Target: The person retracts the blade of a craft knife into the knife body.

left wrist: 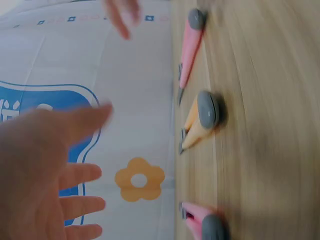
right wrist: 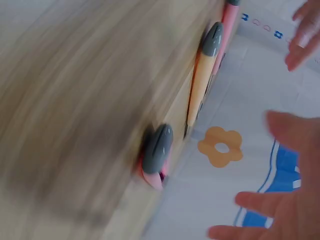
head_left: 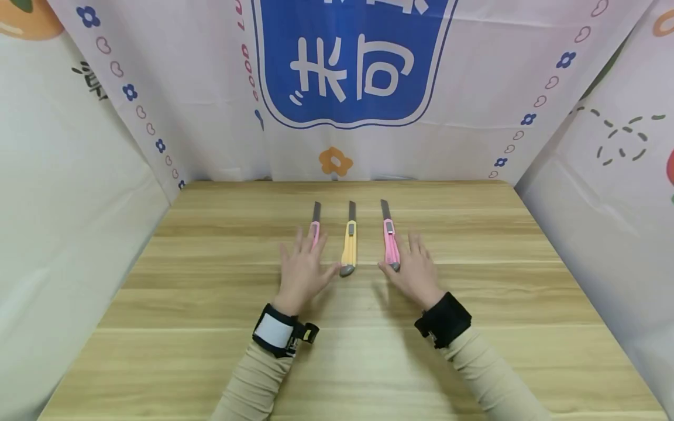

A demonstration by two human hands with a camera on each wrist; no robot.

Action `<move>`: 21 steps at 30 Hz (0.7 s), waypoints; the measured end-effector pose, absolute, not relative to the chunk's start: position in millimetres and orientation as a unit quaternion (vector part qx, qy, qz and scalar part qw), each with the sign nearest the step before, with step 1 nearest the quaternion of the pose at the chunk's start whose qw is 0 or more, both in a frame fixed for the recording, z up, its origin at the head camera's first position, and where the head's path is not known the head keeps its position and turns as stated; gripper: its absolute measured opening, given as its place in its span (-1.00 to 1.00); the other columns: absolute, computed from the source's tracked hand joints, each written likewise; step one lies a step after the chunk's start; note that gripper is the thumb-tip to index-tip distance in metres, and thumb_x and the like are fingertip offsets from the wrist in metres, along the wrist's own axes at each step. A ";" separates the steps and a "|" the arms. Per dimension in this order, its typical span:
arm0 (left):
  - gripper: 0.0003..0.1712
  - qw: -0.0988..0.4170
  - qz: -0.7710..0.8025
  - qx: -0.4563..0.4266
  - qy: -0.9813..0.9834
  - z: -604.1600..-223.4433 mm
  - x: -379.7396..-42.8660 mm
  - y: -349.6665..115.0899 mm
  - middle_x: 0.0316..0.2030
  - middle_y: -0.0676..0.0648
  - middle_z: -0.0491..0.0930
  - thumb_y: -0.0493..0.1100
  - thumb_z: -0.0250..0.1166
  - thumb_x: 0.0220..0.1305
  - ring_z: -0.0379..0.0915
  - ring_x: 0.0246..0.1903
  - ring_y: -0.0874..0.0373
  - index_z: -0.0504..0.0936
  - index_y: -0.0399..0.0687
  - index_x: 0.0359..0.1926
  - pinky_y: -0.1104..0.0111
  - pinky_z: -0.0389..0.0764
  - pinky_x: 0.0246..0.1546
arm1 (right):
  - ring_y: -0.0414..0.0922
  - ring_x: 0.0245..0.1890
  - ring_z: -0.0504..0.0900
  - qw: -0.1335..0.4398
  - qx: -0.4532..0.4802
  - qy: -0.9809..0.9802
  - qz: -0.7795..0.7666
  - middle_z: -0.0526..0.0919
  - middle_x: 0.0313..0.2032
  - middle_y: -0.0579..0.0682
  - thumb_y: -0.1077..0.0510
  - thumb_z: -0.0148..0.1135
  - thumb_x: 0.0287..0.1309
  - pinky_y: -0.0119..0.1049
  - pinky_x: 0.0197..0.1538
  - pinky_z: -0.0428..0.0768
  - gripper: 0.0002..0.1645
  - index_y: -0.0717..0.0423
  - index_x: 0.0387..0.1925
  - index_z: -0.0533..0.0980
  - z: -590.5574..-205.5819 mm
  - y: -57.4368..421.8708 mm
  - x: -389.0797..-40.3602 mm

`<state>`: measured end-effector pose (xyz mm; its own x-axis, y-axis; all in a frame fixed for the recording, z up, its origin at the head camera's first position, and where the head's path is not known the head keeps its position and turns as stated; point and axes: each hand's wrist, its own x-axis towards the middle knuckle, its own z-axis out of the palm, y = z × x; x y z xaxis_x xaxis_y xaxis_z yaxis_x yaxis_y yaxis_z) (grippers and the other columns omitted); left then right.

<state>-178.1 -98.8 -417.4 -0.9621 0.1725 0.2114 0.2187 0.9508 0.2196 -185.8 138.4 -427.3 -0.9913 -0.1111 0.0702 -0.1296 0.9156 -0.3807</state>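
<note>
Three utility knives lie side by side on the wooden table, grey blades pointing to the back: a pink one (head_left: 315, 227) on the left, a yellow one (head_left: 350, 244) in the middle, a second pink one (head_left: 389, 238) on the right. My left hand (head_left: 301, 273), fingers spread, covers the lower part of the left pink knife in the head view. Its thumb points toward the yellow knife's grey end cap (left wrist: 208, 109). Over the right pink knife's end cap (right wrist: 158, 149) hovers my right hand (head_left: 418, 272), fingers also apart. The wrist views show both hands raised above the tabletop, holding nothing.
A white cloth (head_left: 210, 117) with a blue panel and an orange flower (head_left: 335, 161) hangs along the table's back edge. More printed cloth hangs at the left (head_left: 63, 193) and right (head_left: 621, 204). Wood-grain tabletop (head_left: 505, 280) extends around the knives.
</note>
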 end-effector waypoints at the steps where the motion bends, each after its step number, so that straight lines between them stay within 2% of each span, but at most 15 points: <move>1: -0.17 0.113 -0.128 -0.100 -0.980 -418.7 -178.0 -98.2 0.46 -0.19 0.17 0.24 0.29 0.18 0.08 0.44 -0.27 0.32 0.00 0.37 -0.36 0.08 0.37 | 0.34 0.40 0.19 0.025 0.057 -0.976 0.208 0.16 0.40 0.41 -0.21 0.20 0.20 0.28 0.34 0.35 -0.08 0.17 0.42 0.17 -428.4 137.8 -187.6; 4: -0.33 0.165 -0.157 -0.104 -0.968 -422.9 -177.0 -95.3 0.35 -0.24 0.36 0.07 0.38 0.14 0.30 0.32 -0.28 0.48 -0.12 0.23 -0.28 0.34 0.27 | 0.29 0.08 0.47 0.036 0.040 -0.972 0.229 0.48 0.07 0.42 -0.08 0.32 0.13 0.12 0.01 0.61 -0.25 0.34 0.20 0.38 -430.7 134.7 -195.0; 6: -0.41 0.191 -0.186 -0.110 -0.957 -425.3 -176.5 -92.9 0.29 -0.26 0.44 -0.02 0.40 0.13 0.36 0.28 -0.29 0.54 -0.18 0.15 -0.19 0.42 0.26 | 0.20 -0.14 0.52 0.036 0.019 -0.974 0.221 0.55 -0.15 0.35 -0.05 0.33 0.12 0.01 -0.21 0.62 -0.39 0.38 -0.02 0.47 -431.6 132.2 -202.5; 8: -0.48 0.209 -0.214 -0.115 -0.947 -427.0 -176.3 -90.4 0.24 -0.29 0.48 -0.09 0.39 0.14 0.38 0.26 -0.28 0.57 -0.22 0.09 -0.13 0.43 0.28 | 0.13 -0.28 0.54 0.029 -0.003 -0.979 0.200 0.56 -0.28 0.29 -0.07 0.32 0.12 -0.07 -0.35 0.59 -0.46 0.38 -0.20 0.50 -431.3 129.0 -210.6; 15: -0.59 0.231 -0.269 -0.122 -0.927 -424.2 -178.8 -85.0 0.16 -0.34 0.54 -0.18 0.36 0.16 0.40 0.24 -0.28 0.61 -0.24 0.03 -0.06 0.38 0.36 | 0.00 -0.42 0.60 -0.026 -0.073 -0.980 0.185 0.63 -0.41 0.18 -0.15 0.28 0.14 -0.28 -0.55 0.49 -0.50 0.24 -0.51 0.51 -432.2 119.1 -236.9; 18: -0.61 0.240 -0.263 -0.127 -0.926 -419.8 -181.3 -84.2 0.15 -0.33 0.55 -0.17 0.35 0.18 0.39 0.27 -0.24 0.62 -0.23 0.01 -0.05 0.38 0.36 | -0.09 -0.50 0.53 -0.059 -0.093 -0.976 0.188 0.55 -0.51 0.06 -0.14 0.28 0.15 -0.38 -0.61 0.36 -0.53 0.17 -0.58 0.46 -433.3 117.7 -242.8; 21: -0.62 0.246 -0.261 -0.129 -0.925 -415.9 -183.1 -84.2 0.16 -0.32 0.55 -0.17 0.35 0.18 0.38 0.28 -0.21 0.62 -0.24 0.00 -0.07 0.38 0.36 | -0.13 -0.53 0.46 -0.085 -0.110 -0.972 0.190 0.44 -0.56 -0.02 -0.11 0.29 0.13 -0.41 -0.62 0.33 -0.56 0.12 -0.60 0.42 -434.5 117.0 -245.5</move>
